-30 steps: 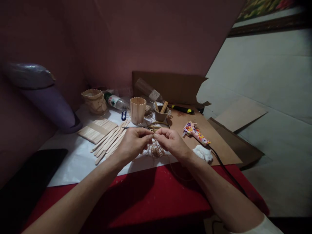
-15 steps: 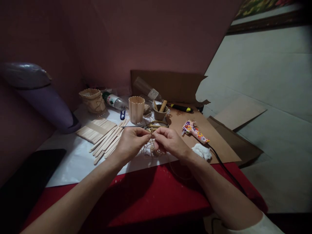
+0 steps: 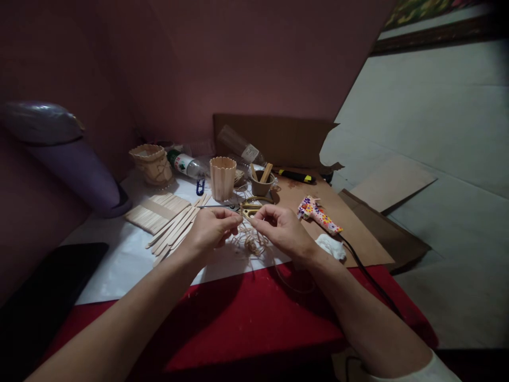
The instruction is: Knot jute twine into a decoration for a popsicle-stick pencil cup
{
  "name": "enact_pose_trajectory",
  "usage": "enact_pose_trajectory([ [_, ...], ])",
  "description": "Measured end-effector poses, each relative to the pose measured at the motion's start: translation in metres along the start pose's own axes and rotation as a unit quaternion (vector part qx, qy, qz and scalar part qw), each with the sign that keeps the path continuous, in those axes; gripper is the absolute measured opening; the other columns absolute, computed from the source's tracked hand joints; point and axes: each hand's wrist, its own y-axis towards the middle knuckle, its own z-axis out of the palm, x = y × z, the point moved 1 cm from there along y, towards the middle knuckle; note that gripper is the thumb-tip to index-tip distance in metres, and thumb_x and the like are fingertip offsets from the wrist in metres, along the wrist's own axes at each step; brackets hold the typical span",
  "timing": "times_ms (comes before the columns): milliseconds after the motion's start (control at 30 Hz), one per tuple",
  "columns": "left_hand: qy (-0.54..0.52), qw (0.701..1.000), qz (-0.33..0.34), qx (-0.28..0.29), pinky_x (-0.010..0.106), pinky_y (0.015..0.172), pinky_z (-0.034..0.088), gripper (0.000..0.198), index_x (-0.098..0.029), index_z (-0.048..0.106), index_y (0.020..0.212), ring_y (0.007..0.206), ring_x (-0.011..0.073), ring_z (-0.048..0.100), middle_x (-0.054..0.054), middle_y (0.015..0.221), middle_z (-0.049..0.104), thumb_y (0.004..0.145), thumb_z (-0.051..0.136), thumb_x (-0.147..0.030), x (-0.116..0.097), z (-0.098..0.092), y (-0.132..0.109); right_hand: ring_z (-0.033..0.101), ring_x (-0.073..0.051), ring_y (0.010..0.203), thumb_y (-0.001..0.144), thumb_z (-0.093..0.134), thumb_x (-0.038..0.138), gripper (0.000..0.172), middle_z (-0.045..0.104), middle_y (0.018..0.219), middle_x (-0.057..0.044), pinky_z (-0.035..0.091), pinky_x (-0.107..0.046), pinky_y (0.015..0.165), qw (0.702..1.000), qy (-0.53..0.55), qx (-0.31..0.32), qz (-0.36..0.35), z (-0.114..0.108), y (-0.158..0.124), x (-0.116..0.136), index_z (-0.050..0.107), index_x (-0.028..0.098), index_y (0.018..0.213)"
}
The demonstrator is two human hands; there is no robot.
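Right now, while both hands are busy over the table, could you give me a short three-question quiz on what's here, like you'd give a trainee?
1. True or false: the flowered glue gun lies on the brown cardboard.
2. How many hands pinch the twine? A) none B) one C) both
3. What colour is the cloth at the table's near edge?

Key
1. True.
2. C: the left hand and the right hand each pinch it, with the tangle lying below them.
3. Red.
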Motion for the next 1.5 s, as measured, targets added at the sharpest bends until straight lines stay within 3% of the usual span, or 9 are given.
enact_pose_trajectory([
  [300,-0.089,0.995,0.033,-0.044,0.018,0.046,0.034,0.011,-0.012,0.056,0.066,0.048,0.0072,0.051,0.005,0.06,0.066,0.066,0.064,-0.019,0.007,-0.004,0.01,0.038,-0.007,0.055,0.081,0.056,0.028,0.022,0.042,0.06,0.004,0.031,-0.021,0.052,0.987,0.099,0.123,-0.014,0.005,-0.013,0.016,0.045,0.017,0.066],
  [567,-0.202,0.979,0.005,-0.029,0.019,0.046,0.04,0.011,-0.014,0.049,0.063,0.05,0.01,0.056,0.001,0.055,0.058,0.072,0.055,-0.012,-0.002,-0.011,0.009,0.049,-0.012,0.06,0.088,0.044,0.029,0.024,0.061,0.069,-0.004,0.027,-0.025,0.054,0.922,-0.313,0.204,-0.108,0.006,-0.019,0.015,0.058,0.017,0.074],
  [667,-0.217,0.975,0.031,-0.026,0.014,0.034,0.024,0.02,-0.015,0.041,0.054,0.034,0.0038,0.036,-0.006,0.043,0.04,0.068,0.052,-0.005,-0.008,-0.014,0.009,0.056,-0.018,0.063,0.084,0.048,0.028,0.02,0.065,0.072,-0.009,0.031,-0.027,0.054,0.881,-0.446,0.157,-0.01,-0.007,-0.014,0.009,0.063,0.017,0.078],
  [767,-0.198,0.977,0.057,-0.054,0.015,0.032,0.011,0.021,-0.016,0.04,0.054,0.031,0.0021,0.023,-0.008,0.041,0.033,0.066,0.053,-0.004,-0.014,-0.013,0.006,0.06,-0.025,0.073,0.08,0.051,0.021,0.016,0.065,0.078,-0.016,0.038,-0.032,0.06,0.848,-0.522,-0.004,0.09,-0.03,-0.006,0.004,0.065,0.013,0.082],
  [900,-0.172,0.984,0.052,-0.018,0.015,0.033,0.012,0.017,-0.015,0.046,0.06,0.033,0.0017,0.024,-0.007,0.044,0.04,0.07,0.059,-0.013,-0.01,-0.004,0.0,0.056,-0.027,0.095,0.082,0.046,0.015,0.023,0.06,0.102,-0.017,0.043,-0.04,0.078,0.918,-0.353,-0.178,-0.025,-0.037,-0.001,0.006,0.061,0.012,0.099],
  [1000,-0.136,0.988,0.071,0.013,0.015,0.038,0.026,0.014,-0.014,0.053,0.065,0.04,0.0035,0.039,-0.003,0.05,0.052,0.071,0.064,-0.019,-0.001,0.004,-0.003,0.057,-0.019,0.093,0.085,0.049,0.025,0.023,0.06,0.103,-0.01,0.046,-0.034,0.082,0.993,-0.016,-0.097,-0.067,-0.013,-0.001,0.006,0.056,0.017,0.106],
  [1100,-0.104,0.987,0.118,0.023,0.018,0.054,0.041,0.014,-0.013,0.058,0.068,0.056,0.008,0.054,0.0,0.06,0.06,0.069,0.068,-0.023,0.006,0.01,-0.004,0.059,-0.016,0.084,0.075,0.063,0.035,0.039,0.062,0.093,-0.006,0.048,-0.031,0.075,0.978,0.207,-0.008,0.028,0.018,-0.001,0.003,0.051,0.016,0.107],
  [1367,-0.064,0.984,0.16,-0.036,0.02,0.053,0.036,0.013,-0.014,0.058,0.063,0.05,0.0073,0.047,-0.002,0.051,0.055,0.068,0.066,-0.022,0.004,0.005,-0.002,0.051,-0.01,0.063,0.074,0.061,0.027,0.022,0.059,0.074,-0.001,0.041,-0.025,0.062,0.959,0.261,0.071,0.084,0.008,0.001,0.006,0.061,0.013,0.091],
  [1500,-0.112,0.989,0.088,-0.039,0.019,0.045,0.03,0.013,-0.013,0.055,0.06,0.043,0.005,0.04,-0.003,0.048,0.051,0.067,0.064,-0.02,0.004,0.001,0.001,0.049,-0.013,0.061,0.078,0.055,0.031,0.022,0.056,0.069,-0.003,0.04,-0.027,0.058,0.982,0.154,-0.077,0.082,-0.015,0.008,-0.001,0.062,0.014,0.09],
])
